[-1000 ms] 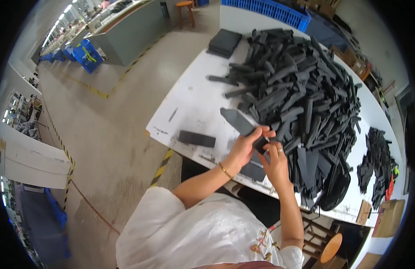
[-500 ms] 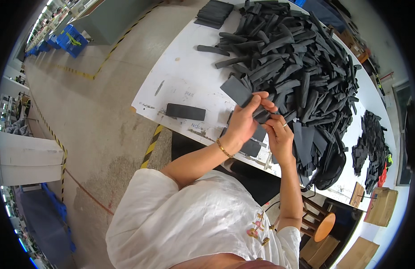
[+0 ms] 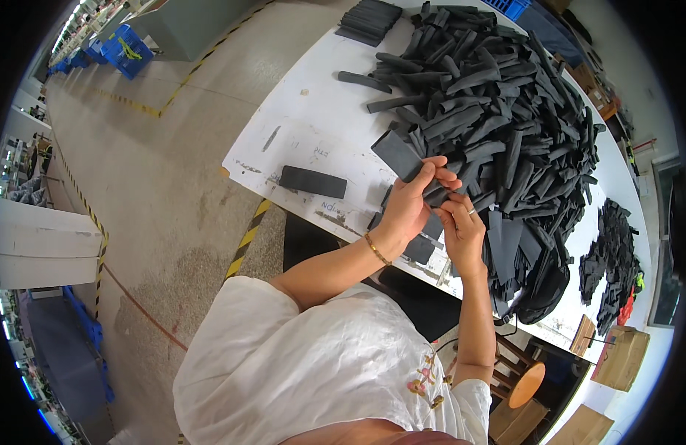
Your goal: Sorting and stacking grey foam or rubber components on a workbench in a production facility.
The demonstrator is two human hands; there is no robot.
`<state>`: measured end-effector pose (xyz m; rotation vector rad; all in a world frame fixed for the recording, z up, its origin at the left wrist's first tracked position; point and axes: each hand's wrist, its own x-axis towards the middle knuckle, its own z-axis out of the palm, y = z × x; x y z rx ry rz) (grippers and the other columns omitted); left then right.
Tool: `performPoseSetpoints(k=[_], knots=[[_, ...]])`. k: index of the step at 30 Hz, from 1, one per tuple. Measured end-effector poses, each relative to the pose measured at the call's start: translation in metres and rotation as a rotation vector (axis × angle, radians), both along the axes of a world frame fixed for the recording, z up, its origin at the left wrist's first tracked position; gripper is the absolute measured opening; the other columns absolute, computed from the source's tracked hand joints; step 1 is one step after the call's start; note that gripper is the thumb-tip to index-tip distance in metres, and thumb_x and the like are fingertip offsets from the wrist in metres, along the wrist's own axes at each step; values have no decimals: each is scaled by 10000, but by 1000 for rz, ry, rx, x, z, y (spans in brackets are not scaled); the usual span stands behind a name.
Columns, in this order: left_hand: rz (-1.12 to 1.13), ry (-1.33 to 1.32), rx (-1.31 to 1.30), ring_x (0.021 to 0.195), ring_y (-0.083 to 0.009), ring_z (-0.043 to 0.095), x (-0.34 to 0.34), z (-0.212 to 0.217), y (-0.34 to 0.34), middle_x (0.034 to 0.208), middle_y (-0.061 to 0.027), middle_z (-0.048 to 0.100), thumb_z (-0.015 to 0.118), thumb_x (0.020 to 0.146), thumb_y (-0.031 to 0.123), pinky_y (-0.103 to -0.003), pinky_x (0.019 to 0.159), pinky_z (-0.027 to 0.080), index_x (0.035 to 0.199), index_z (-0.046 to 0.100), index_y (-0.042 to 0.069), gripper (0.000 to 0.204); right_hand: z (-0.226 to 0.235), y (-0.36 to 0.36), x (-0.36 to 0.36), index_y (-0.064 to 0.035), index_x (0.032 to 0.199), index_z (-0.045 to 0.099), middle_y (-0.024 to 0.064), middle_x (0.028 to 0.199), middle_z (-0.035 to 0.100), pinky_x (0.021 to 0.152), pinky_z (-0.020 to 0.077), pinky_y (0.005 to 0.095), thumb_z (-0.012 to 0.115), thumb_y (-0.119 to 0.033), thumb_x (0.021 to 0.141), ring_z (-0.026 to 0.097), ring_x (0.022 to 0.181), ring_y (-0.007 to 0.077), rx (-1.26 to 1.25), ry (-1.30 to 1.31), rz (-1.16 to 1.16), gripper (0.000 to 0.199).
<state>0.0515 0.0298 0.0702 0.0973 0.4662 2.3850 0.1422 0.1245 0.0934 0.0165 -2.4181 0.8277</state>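
Above the near edge of the white table (image 3: 298, 130), my left hand (image 3: 408, 206) is closed on a flat dark grey fabric strip (image 3: 397, 154), with the thumb on top. One end sticks out past the fingers to the upper left. My right hand (image 3: 461, 228), with a ring, pinches the strip's other end close to the left fingertips; that end is mostly hidden. Beneath the hands lie more flat dark pieces (image 3: 419, 250), partly covered by my left wrist. A single flat strip (image 3: 313, 182) lies apart on the left. A large heap of curled dark strips (image 3: 484, 111) rises just beyond my hands.
A neat stack of strips (image 3: 369, 21) sits at the table's far left. On the right are a black bag (image 3: 548, 285) and a second dark heap (image 3: 613, 252). A wooden stool (image 3: 526, 385) and cardboard box (image 3: 621, 360) stand lower right; a blue crate (image 3: 126, 52) is on the floor.
The view has shifted slightly, so the table and heap sit a little further right and lower. Both hands keep the same hold on the strip.
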Motion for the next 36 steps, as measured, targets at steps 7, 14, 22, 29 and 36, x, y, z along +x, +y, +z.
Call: performPoseSetpoints(k=[7, 14, 22, 29, 36], knots=[[-25, -9, 8, 937, -244, 657, -5, -1, -4, 945, -91, 684, 549, 992, 224, -375, 872, 530, 1150, 605, 28, 258, -3, 2, 3, 0, 894, 612, 162, 958, 624, 651, 516, 359, 692, 27, 806, 629, 768, 324, 10, -28, -9, 123], [-23, 9, -21, 935, -238, 657, -4, -3, -6, 939, -89, 684, 570, 980, 235, -367, 873, 526, 1143, 612, 31, 265, -4, 1, 5, 5, 878, 609, 167, 952, 625, 652, 517, 362, 693, 26, 805, 631, 775, 329, -6, -44, -16, 113], [-18, 3, -10, 932, -227, 658, 0, -4, -4, 930, -81, 684, 566, 982, 242, -372, 869, 527, 1136, 614, 35, 263, -5, 2, 3, 8, 881, 610, 175, 953, 624, 669, 517, 375, 687, 26, 807, 629, 793, 350, -1, -32, -2, 108], [64, 85, -27, 972, -261, 650, -5, -4, -4, 1023, -142, 676, 510, 1009, 250, -388, 897, 519, 1169, 577, -13, 315, -11, -8, 2, 43, 855, 603, 83, 984, 620, 682, 495, 279, 710, -60, 846, 610, 830, 143, -549, -46, -48, 149], [106, 270, -53, 1026, -271, 634, -14, 4, -5, 1108, -175, 673, 527, 999, 290, -395, 977, 464, 1199, 561, -11, 363, -22, -37, -10, -5, 841, 622, 17, 924, 607, 716, 466, 211, 710, -73, 869, 556, 785, 79, -975, 216, -291, 114]])
